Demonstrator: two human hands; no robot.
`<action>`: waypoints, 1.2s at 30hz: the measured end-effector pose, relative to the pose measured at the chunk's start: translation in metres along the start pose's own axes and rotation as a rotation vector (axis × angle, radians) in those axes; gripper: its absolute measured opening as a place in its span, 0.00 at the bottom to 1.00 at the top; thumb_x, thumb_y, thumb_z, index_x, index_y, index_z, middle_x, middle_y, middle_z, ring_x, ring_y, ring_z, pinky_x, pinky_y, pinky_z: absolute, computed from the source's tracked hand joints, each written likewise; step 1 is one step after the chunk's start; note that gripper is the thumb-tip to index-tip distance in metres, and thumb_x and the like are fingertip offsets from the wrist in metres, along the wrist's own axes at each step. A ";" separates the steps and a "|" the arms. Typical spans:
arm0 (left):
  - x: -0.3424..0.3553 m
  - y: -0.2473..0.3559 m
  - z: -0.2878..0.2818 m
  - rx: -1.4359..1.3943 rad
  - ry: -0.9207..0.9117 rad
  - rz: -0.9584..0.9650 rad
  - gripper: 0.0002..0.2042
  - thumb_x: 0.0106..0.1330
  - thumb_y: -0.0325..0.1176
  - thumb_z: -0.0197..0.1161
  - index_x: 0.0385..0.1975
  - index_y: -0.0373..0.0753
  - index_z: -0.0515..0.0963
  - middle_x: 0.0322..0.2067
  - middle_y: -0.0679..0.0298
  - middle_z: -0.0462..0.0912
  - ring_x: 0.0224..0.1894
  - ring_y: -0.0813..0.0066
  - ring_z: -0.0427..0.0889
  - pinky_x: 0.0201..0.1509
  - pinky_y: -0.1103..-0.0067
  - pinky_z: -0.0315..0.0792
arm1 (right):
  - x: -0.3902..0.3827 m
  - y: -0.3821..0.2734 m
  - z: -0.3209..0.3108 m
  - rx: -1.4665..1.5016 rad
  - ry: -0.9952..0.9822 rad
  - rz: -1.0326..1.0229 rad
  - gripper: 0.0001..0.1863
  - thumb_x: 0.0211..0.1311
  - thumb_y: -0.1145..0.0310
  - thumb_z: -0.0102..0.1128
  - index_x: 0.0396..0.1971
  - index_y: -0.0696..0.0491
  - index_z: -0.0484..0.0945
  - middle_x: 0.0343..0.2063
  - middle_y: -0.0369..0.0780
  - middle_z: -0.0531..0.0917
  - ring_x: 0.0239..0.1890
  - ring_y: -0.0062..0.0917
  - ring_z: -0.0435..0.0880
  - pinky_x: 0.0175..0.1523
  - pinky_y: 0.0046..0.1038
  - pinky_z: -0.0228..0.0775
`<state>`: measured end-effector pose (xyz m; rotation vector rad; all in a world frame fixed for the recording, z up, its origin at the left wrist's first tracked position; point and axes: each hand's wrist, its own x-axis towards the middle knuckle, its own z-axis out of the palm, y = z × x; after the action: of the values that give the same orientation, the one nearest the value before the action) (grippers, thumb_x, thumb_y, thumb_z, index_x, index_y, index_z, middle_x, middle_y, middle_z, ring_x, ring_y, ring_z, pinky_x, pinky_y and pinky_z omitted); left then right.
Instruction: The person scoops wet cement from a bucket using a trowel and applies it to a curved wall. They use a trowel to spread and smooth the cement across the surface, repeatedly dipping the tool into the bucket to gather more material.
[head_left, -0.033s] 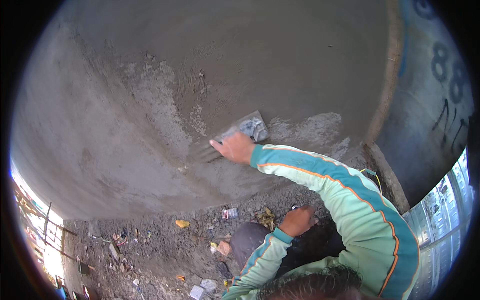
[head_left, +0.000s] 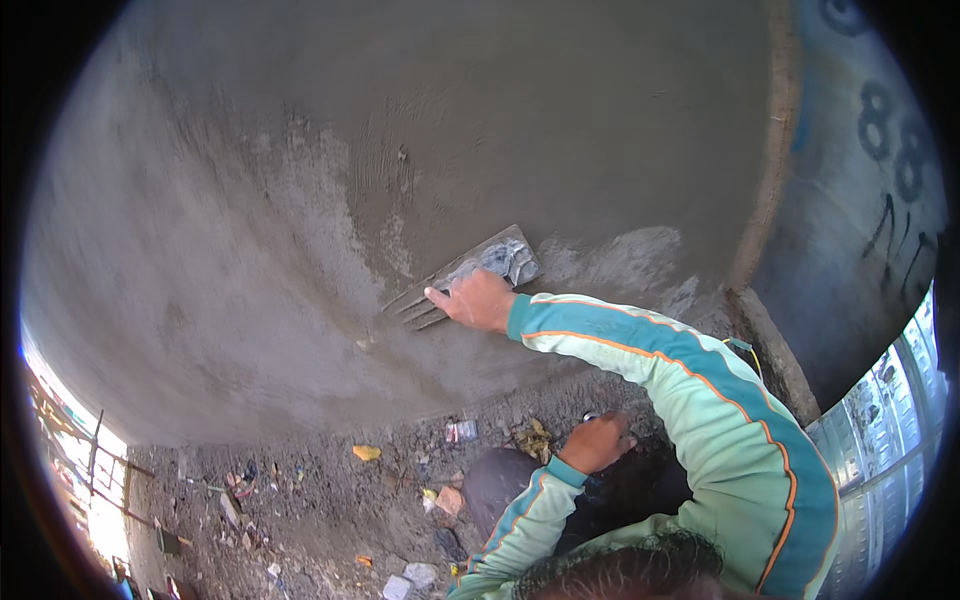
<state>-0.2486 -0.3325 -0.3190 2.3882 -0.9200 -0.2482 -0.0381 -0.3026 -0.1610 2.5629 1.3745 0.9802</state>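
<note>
My right hand (head_left: pixel 480 300) grips a flat, grey trowel-like float (head_left: pixel 508 262) that lies tilted against damp grey plaster (head_left: pixel 560 140), its long edge streaked with plaster. Rough, lighter patches show around the tool. Lower down, my left hand (head_left: pixel 598 442) has its fingers curled, near my dark-clothed knee (head_left: pixel 495 480). A small shiny object shows by its fingers, but what it holds is too hidden to name. Both arms wear pale green sleeves with teal and orange stripes.
A rubble-strewn ground (head_left: pixel 300 515) with small litter runs along the wall's foot. At the right are a vertical wooden strip (head_left: pixel 775 170), a painted grey wall (head_left: pixel 840 260) with spray markings, and corrugated metal sheets (head_left: pixel 880 430). A bright opening with bars (head_left: pixel 95 450) shows at the far left.
My right hand and the float have shifted slightly right and down, and the float's streaked end looks less blurred. My left hand has barely moved.
</note>
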 end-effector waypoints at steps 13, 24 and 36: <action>0.010 0.000 0.013 0.096 -0.199 -0.040 0.28 0.70 0.48 0.63 0.64 0.38 0.70 0.60 0.46 0.78 0.56 0.42 0.81 0.58 0.55 0.76 | -0.025 0.286 -0.291 -0.296 0.716 0.866 0.27 0.67 0.63 0.59 0.66 0.39 0.76 0.39 0.45 0.88 0.41 0.43 0.88 0.45 0.43 0.81; 0.035 0.015 0.029 0.116 -0.293 -0.040 0.27 0.70 0.46 0.63 0.63 0.37 0.71 0.57 0.45 0.80 0.57 0.42 0.80 0.59 0.55 0.75 | -0.325 0.352 -0.054 0.611 1.265 1.146 0.34 0.62 0.68 0.71 0.69 0.56 0.73 0.63 0.53 0.79 0.64 0.39 0.80 0.70 0.34 0.67; 0.028 0.004 0.022 -0.071 -0.279 0.077 0.30 0.72 0.48 0.61 0.69 0.38 0.68 0.60 0.45 0.78 0.60 0.43 0.79 0.63 0.57 0.73 | -0.049 0.270 -0.285 0.757 0.724 0.807 0.28 0.68 0.63 0.64 0.67 0.52 0.76 0.21 0.32 0.78 0.19 0.20 0.75 0.23 0.26 0.67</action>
<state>-0.2376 -0.3626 -0.3339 2.2834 -1.1062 -0.5861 -0.0230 -0.5656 0.1337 3.6984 0.8337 1.9649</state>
